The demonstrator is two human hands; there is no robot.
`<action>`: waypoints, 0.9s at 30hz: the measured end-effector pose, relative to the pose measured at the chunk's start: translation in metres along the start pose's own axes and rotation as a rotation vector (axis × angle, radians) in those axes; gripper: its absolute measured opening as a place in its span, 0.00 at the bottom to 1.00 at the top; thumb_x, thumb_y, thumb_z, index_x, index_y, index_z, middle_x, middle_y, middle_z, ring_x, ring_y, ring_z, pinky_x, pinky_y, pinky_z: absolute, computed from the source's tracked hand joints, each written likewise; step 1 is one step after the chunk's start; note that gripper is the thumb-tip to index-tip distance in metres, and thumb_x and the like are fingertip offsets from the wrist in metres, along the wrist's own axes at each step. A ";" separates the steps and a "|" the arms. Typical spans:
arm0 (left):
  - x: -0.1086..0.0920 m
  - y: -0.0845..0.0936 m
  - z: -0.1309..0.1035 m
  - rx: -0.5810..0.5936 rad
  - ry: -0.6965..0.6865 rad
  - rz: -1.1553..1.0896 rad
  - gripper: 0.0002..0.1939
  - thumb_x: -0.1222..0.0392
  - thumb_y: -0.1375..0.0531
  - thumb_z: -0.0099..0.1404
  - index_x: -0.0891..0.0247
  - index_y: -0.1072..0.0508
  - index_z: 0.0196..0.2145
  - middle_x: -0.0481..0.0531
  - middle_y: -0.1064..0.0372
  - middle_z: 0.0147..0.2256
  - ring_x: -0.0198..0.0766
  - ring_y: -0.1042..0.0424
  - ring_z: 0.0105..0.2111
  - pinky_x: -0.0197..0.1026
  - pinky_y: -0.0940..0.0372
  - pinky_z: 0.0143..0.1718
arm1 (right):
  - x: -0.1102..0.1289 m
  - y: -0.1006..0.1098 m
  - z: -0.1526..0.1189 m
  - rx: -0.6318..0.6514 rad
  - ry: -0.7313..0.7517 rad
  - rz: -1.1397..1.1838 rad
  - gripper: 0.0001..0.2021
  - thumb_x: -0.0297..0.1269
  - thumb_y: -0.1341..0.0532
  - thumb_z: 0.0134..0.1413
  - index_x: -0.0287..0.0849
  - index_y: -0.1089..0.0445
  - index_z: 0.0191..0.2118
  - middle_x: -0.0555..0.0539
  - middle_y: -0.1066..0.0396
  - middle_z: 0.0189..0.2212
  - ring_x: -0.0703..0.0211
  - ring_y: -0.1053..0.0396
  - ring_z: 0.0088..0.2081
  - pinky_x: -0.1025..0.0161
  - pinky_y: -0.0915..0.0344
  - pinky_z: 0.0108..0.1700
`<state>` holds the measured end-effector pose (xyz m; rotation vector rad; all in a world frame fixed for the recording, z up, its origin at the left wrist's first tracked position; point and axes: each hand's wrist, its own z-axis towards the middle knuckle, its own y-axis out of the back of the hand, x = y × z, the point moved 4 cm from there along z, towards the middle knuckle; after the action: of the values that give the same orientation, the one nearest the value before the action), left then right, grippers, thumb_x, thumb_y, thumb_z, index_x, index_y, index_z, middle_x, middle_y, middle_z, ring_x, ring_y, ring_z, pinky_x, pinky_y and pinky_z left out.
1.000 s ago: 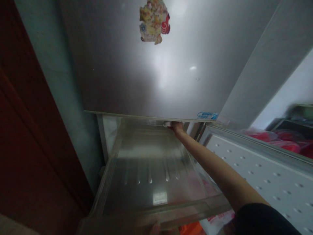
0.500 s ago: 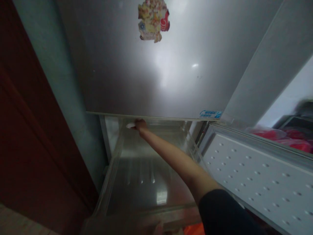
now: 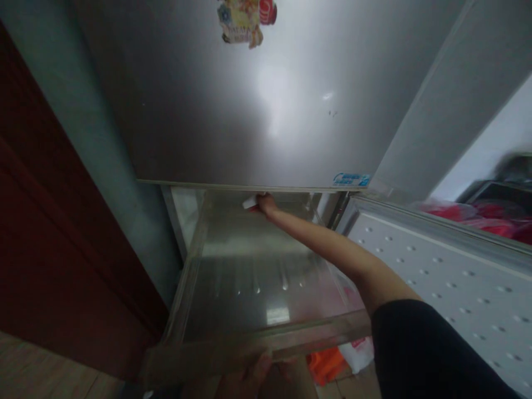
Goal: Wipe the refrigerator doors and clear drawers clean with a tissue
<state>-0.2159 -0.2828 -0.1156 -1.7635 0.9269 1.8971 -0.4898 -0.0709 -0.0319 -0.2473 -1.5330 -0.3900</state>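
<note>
A clear drawer (image 3: pixel 307 332) is pulled out below the grey upper fridge door (image 3: pixel 187 111). My right hand (image 3: pixel 266 204) reaches into its back part, fingers closed on a small white and red object (image 3: pixel 251 203) whose kind I cannot make out. At the drawer's front edge, my left hand (image 3: pixel 260 370) is low in the view, its fingers bent against the front panel, partly seen through it. Ridges show on the drawer's bottom, and nothing lies on the visible part of it.
The lower fridge door (image 3: pixel 415 277) stands open at the right. A dark red door (image 3: pixel 70 233) is at the left. Orange (image 3: pixel 326 363) and white (image 3: pixel 358 354) bags lie on the floor under the drawer. Red bags (image 3: pixel 490 219) sit at the far right.
My right hand has moved to the right along the back of the drawer with the white and red object. The view has shifted slightly, and more of my left hand shows.
</note>
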 end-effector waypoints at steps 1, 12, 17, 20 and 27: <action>0.000 0.001 0.001 0.001 -0.011 0.009 0.31 0.35 0.52 0.66 0.58 0.17 0.36 0.55 0.20 0.39 0.49 0.23 0.44 0.48 0.35 0.55 | -0.002 0.017 -0.001 -0.026 -0.030 0.013 0.17 0.41 0.41 0.62 0.39 0.34 0.53 0.43 0.31 0.48 0.56 0.29 0.44 0.53 0.28 0.45; 0.005 0.000 -0.001 -0.022 0.025 -0.005 0.33 0.33 0.52 0.64 0.60 0.17 0.38 0.57 0.20 0.39 0.49 0.23 0.45 0.47 0.35 0.55 | -0.006 0.118 -0.003 -0.223 -0.052 0.125 0.17 0.40 0.41 0.62 0.39 0.34 0.53 0.43 0.31 0.49 0.56 0.29 0.45 0.53 0.28 0.45; 0.006 0.001 -0.001 -0.049 -0.005 -0.027 0.31 0.35 0.50 0.65 0.62 0.18 0.39 0.58 0.20 0.38 0.48 0.23 0.42 0.47 0.34 0.54 | -0.008 0.118 0.002 -0.255 -0.054 0.133 0.17 0.41 0.41 0.62 0.40 0.35 0.54 0.43 0.32 0.51 0.54 0.30 0.46 0.52 0.29 0.46; 0.008 0.001 -0.001 -0.040 0.015 -0.042 0.30 0.35 0.50 0.64 0.60 0.17 0.36 0.57 0.20 0.37 0.47 0.22 0.40 0.47 0.33 0.52 | -0.012 0.110 0.005 -0.248 -0.061 0.116 0.17 0.41 0.41 0.62 0.40 0.35 0.54 0.43 0.32 0.50 0.54 0.30 0.46 0.52 0.29 0.46; -0.004 -0.004 0.002 0.022 -0.030 -0.102 0.33 0.33 0.52 0.64 0.59 0.17 0.30 0.55 0.20 0.32 0.47 0.22 0.39 0.47 0.34 0.54 | -0.013 0.053 0.010 -0.096 -0.065 0.052 0.17 0.41 0.41 0.62 0.39 0.34 0.53 0.43 0.31 0.50 0.55 0.29 0.46 0.52 0.29 0.46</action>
<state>-0.2147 -0.2781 -0.1124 -1.7315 0.8273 1.8374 -0.4782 -0.0170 -0.0401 -0.3768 -1.5705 -0.4184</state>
